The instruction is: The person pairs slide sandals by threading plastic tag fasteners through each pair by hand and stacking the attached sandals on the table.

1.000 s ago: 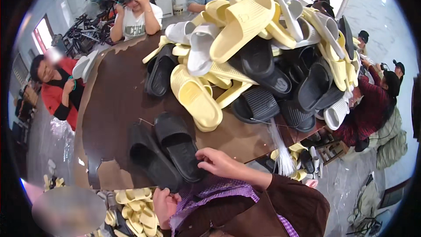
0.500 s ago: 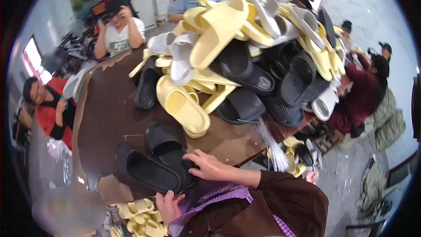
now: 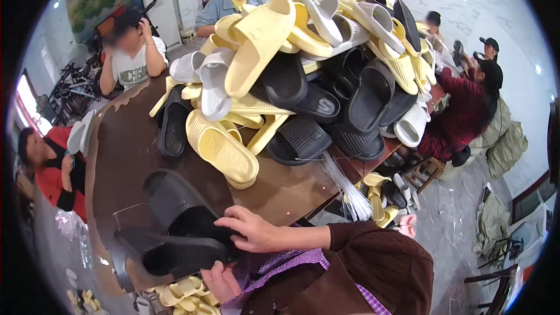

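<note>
A pair of black slide slippers lies in front of me at the near left of the brown table: the farther slipper (image 3: 173, 198) and the nearer slipper (image 3: 184, 255), which is tilted and blurred. My right hand (image 3: 248, 228) is closed at the heel end of the farther slipper, fingertips on its dark edge. Below it, my left hand (image 3: 221, 281) pinches the heel end of the nearer slipper, its thumb up and the other fingers partly hidden. A thin pale strand (image 3: 129, 207) shows beside the pair.
A big heap of yellow, white and black slippers (image 3: 262, 38) covers the middle of the brown table (image 3: 116, 157). White plastic ties (image 3: 348, 189) hang at the table's right edge. More yellow slippers (image 3: 185, 293) lie below the near edge. Several people sit around the table.
The view has shifted, so the heap sits farther left. The black slippers have been turned in my hands, the nearer one tipping toward its side. Both hands stay at the heel ends.
</note>
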{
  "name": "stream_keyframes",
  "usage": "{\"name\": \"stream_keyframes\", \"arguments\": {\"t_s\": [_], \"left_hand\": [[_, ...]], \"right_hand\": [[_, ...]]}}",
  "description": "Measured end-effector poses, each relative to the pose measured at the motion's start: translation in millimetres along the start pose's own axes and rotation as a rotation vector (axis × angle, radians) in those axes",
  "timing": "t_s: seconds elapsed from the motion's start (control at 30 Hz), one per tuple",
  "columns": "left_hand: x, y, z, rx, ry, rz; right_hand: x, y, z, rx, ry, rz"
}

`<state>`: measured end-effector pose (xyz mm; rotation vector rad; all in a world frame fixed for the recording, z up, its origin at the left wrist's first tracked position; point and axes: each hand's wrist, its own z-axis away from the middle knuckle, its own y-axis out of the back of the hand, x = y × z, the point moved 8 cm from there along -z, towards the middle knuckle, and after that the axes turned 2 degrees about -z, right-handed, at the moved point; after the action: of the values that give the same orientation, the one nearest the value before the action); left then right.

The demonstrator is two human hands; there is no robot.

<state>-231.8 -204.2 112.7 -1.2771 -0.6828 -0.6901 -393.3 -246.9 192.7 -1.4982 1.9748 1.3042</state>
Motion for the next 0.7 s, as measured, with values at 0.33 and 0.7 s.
{"name": "stream_keyframes", "arguments": {"t_s": [0.33,0.7], "left_hand": [[6.1,0.8,-2.2,0.084,-0.056,-0.209],[32.0,-34.3,-30.7,-0.331,-0.332,-0.480]], "right_hand": [[13.2,-36.5,3.7,-0.084,-0.115,-0.233],[0.2,65.0,-52.8,0.081,-0.329,-0.538]]}}
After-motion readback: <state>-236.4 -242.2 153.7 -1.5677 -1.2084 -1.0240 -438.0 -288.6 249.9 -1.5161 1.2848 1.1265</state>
